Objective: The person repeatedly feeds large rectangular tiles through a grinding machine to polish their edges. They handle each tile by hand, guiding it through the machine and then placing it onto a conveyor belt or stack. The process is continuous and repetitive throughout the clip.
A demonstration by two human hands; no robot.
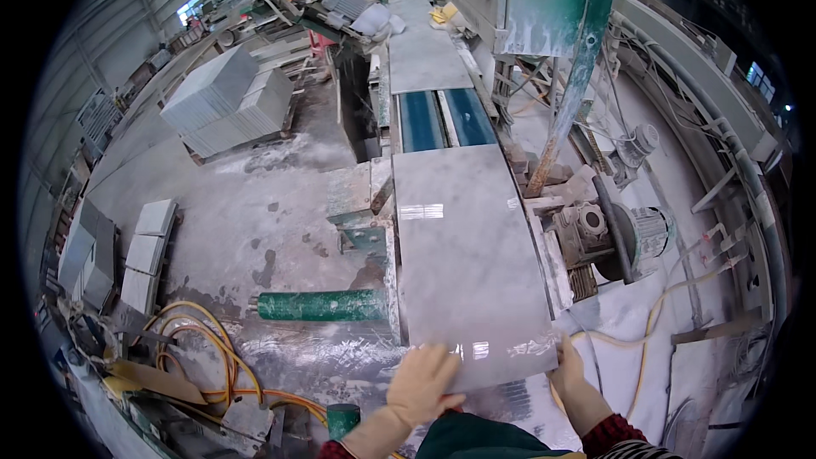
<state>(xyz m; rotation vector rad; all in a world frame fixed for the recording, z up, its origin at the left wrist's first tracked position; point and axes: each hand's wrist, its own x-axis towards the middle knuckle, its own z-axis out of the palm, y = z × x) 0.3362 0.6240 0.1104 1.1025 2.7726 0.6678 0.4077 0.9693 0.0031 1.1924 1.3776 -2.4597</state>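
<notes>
A long, glossy light grey stone slab [472, 263] lies on the conveyor in front of me, its near end overhanging toward my body. My left hand [423, 384], in what looks like a pale yellow glove, is closed on the near left corner, fingers over the top and thumb low by the edge. At the near right corner my right hand [571, 370] grips the slab's side; part of its fingers is hidden behind the edge. Beyond this slab two blue conveyor belts [422, 121] show in a gap, and a second grey slab [429, 55] lies further along.
A green roller [321, 305] juts out left of the conveyor. A motor [650, 232] stands close on the right, near a rusty post [565, 110]. Orange hoses [225, 357] coil on the floor at left. Stacked slabs [229, 102] stand at far left.
</notes>
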